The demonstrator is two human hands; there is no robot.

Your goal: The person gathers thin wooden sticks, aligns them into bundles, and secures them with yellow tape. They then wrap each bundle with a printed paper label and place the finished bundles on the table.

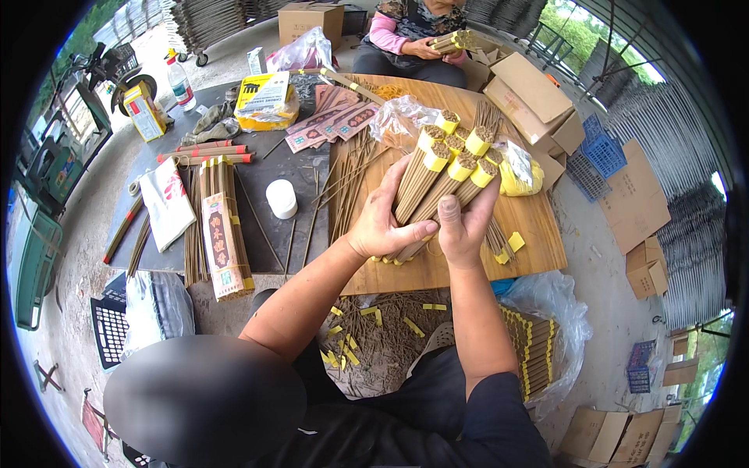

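Several bundles of brown incense sticks, banded with yellow paper near their tops, stand tilted together over the wooden board. My left hand wraps round their left side, and my right hand presses on their right side, with both thumbs at the front. The lower ends are partly hidden by my hands. Loose sticks lie on the board to the left of my left hand. Beside my right hand are a few sticks with a yellow band and a yellow plastic-wrapped packet.
On the dark tabletop at left are a labelled incense pack, a white cloth bag, a white round container and printed labels. A co-worker holds a bundle across the table. A plastic-lined container of bundles stands by my right arm.
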